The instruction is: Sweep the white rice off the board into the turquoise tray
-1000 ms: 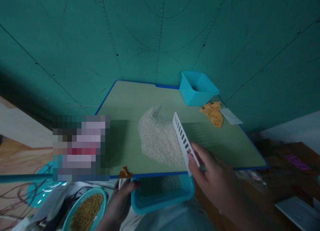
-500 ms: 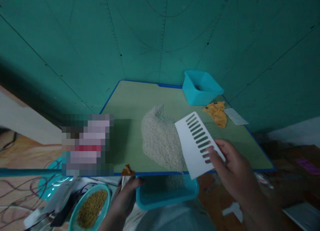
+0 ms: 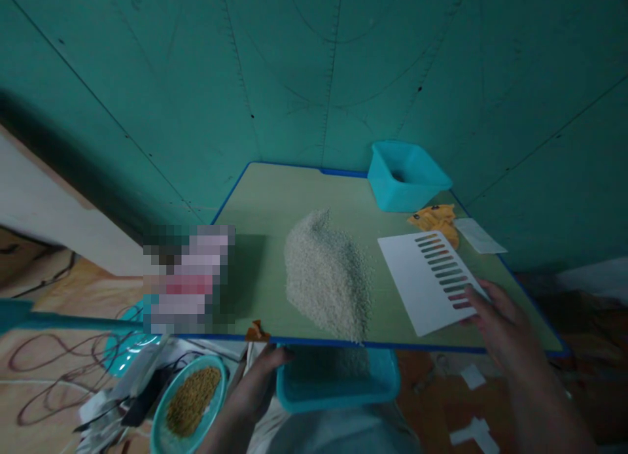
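A heap of white rice (image 3: 328,275) lies on a green board (image 3: 275,205) with a blue rim. My left hand (image 3: 259,383) grips the near-left corner of a turquoise tub (image 3: 338,383) held under the board's front edge; some rice lies inside it. My right hand (image 3: 498,322) pinches the edge of a white card (image 3: 426,281) printed with a column of coloured bars. The card lies nearly flat over the board, to the right of the heap and apart from it.
A second turquoise tub (image 3: 406,176) stands at the board's far right corner, with an orange wrapper (image 3: 437,218) and a white slip (image 3: 478,235) beside it. A round turquoise dish of brown grain (image 3: 190,401) sits lower left among cables. Paper scraps lie on the floor at right.
My right hand drew the card away from the rice heap to the right and turned it from edge-on to nearly flat. My left hand kept its hold on the tub.
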`<act>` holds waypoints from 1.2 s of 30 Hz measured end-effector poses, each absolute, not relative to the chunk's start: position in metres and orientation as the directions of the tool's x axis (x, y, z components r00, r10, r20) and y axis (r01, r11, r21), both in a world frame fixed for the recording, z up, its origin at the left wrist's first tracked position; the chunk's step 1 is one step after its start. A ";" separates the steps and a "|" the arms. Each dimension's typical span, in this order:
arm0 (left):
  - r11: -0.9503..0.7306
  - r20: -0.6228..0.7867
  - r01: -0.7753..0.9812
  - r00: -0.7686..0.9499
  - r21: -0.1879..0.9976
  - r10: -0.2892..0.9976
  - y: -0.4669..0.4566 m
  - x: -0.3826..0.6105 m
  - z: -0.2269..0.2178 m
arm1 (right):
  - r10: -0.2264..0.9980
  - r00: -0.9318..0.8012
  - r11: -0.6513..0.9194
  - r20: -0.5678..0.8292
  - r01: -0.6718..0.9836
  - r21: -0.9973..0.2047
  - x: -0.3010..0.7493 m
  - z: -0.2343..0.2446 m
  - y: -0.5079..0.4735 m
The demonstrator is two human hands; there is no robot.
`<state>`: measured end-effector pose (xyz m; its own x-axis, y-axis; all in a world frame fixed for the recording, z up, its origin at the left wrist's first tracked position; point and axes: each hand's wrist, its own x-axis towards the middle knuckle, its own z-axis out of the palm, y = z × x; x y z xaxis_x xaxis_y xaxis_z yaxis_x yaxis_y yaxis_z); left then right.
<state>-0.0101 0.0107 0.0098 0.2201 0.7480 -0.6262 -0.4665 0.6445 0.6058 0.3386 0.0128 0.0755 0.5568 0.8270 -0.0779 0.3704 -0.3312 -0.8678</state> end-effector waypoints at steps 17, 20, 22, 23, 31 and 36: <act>0.622 -0.613 -0.506 0.211 0.598 0.761 0.010 -0.007 0.019 | 0.883 0.382 -0.368 -0.274 0.200 -0.908 0.304 0.080 -0.005; 0.658 -0.634 -0.490 0.244 0.572 0.734 0.010 -0.006 0.018 | 0.896 0.341 -0.367 -0.285 0.207 -0.907 0.301 0.084 -0.010; 0.666 -0.635 -0.488 0.259 0.564 0.727 0.010 -0.006 0.015 | 0.898 0.335 -0.367 -0.285 0.212 -0.906 0.300 0.087 -0.012; 0.666 -0.631 -0.492 0.266 0.561 0.729 0.010 -0.006 0.014 | 0.897 0.340 -0.365 -0.281 0.214 -0.906 0.299 0.088 -0.014; 0.656 -0.598 -0.472 0.292 0.589 0.747 0.010 -0.007 0.015 | 0.897 0.265 -0.403 -0.353 0.162 -0.901 0.299 0.088 -0.025; 0.651 -0.605 -0.468 0.269 0.598 0.749 0.009 -0.007 0.013 | 0.900 0.211 -0.421 -0.381 0.193 -0.886 0.305 0.088 -0.029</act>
